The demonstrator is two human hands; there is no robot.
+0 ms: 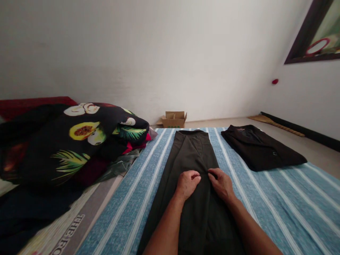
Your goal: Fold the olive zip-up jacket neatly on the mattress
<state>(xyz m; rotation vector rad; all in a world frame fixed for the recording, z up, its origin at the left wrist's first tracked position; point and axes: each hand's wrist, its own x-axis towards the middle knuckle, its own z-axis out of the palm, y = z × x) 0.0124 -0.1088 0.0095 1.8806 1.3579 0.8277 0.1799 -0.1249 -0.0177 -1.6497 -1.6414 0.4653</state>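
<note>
Dark olive trousers (193, 152) lie stretched out lengthwise on a blue-and-white striped sheet (278, 198). Both my hands rest on the middle of the trousers, side by side. My left hand (187, 183) has its fingers curled down onto the fabric. My right hand (221, 183) pinches a fold of the cloth at the central seam with its fingertips. A folded black garment (261, 147) lies on the sheet to the right, apart from the trousers.
A heap of clothes (69, 141) topped by a black tropical-print fabric sits at the left. A small open cardboard box (174, 119) stands on the floor by the far wall. A broom (276, 124) lies along the right wall.
</note>
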